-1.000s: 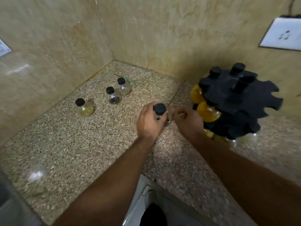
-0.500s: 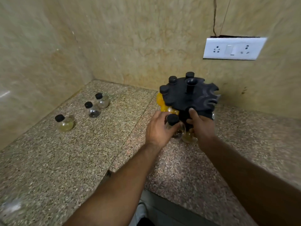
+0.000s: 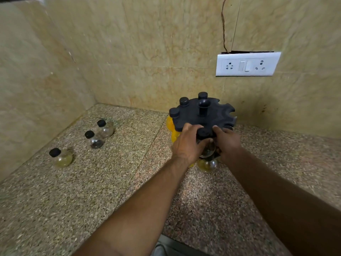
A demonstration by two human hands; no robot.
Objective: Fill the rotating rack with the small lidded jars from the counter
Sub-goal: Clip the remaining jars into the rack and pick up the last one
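Glass jar, small, round-bellied, black-lidded: clasped in curled left hand at front notch of black slotted rotating rack, rim pinched by right hand. Judged light, slick, breakable; best taken round belly, below lid.

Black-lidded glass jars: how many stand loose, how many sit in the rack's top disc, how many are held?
Clear black-lidded jars loose on speckled granite counter: 3
Jars seated in black rotating rack's top disc: 3
Jar gripped by left hand: 1
Total: 7

Dim warm light, soft shadows, wide-angle edge bending, slight blur.
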